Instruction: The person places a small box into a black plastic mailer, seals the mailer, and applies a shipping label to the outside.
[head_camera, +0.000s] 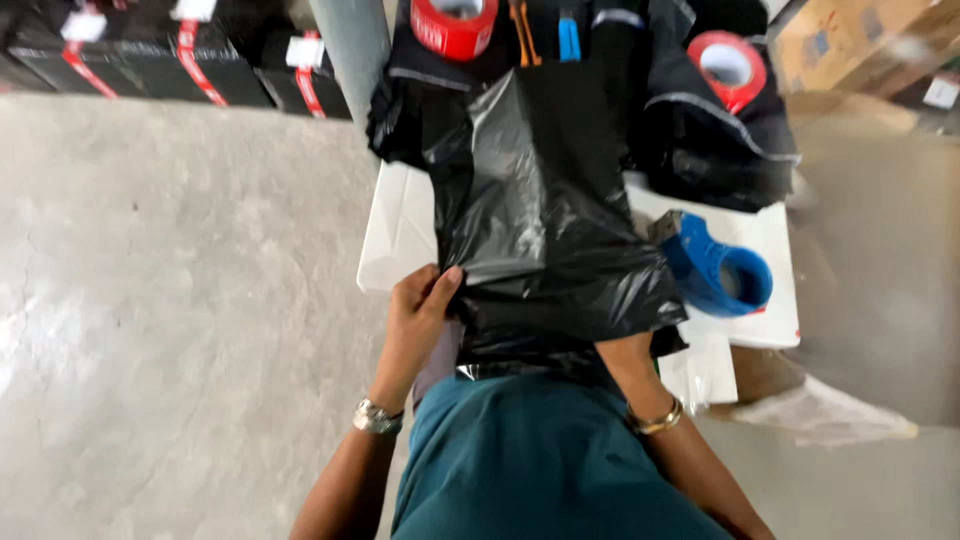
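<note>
Black plastic bag (545, 215) glossy, crumpled; left hand (418, 318) pinches its edge; right hand hidden inside, grip unclear.

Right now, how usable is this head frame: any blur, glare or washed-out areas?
Head view: motion blur smears the whole frame, worst at the right edge around the cardboard box. Glare streaks the black plastic bag that the left hand grips; the right hand is hidden under it. The concrete floor looks washed out. The blue tape dispenser stays recognisable.
</note>
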